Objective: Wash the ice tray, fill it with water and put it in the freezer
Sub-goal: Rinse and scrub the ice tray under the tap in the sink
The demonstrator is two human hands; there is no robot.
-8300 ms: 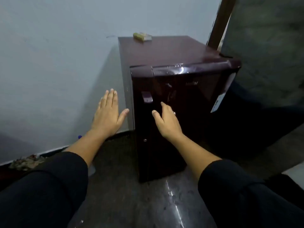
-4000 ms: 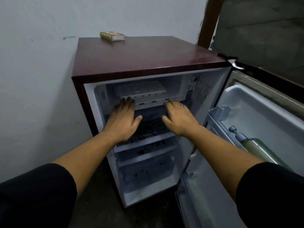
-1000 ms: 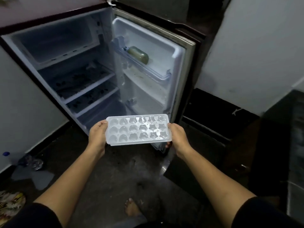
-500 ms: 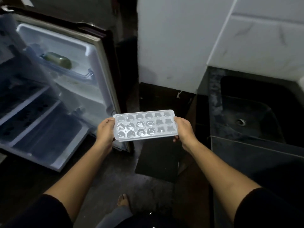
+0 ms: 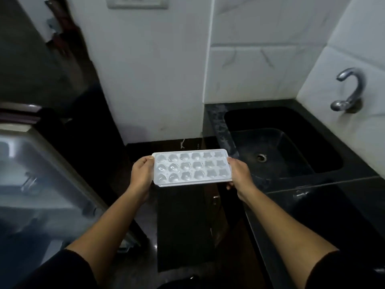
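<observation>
Nearest the camera, two dark sleeves give way to bare forearms reaching forward. The left hand (image 5: 141,174) grips the left short end of the ice tray (image 5: 191,167), thumb over the rim, and the right hand (image 5: 239,176) grips the right short end, a fingertip showing beneath. The tray is held level in the air, cavities up, over the floor and a dark cabinet front, its right end just beside the edge of the black counter (image 5: 333,207); the moulded cavities look empty, though whether they are dry or dirty cannot be told. To the left, blurred, stands the open fridge door (image 5: 48,167). Beyond the tray lies the dark sink (image 5: 220,130), its drain (image 5: 261,157) uncovered; on the tiled wall at its far side is the tap (image 5: 351,88), from which no water runs. By my judgement the task is barely started: the tray is in hand at the sink; washing it, filling it and setting it in the freezer, out of view here, are all left.
</observation>
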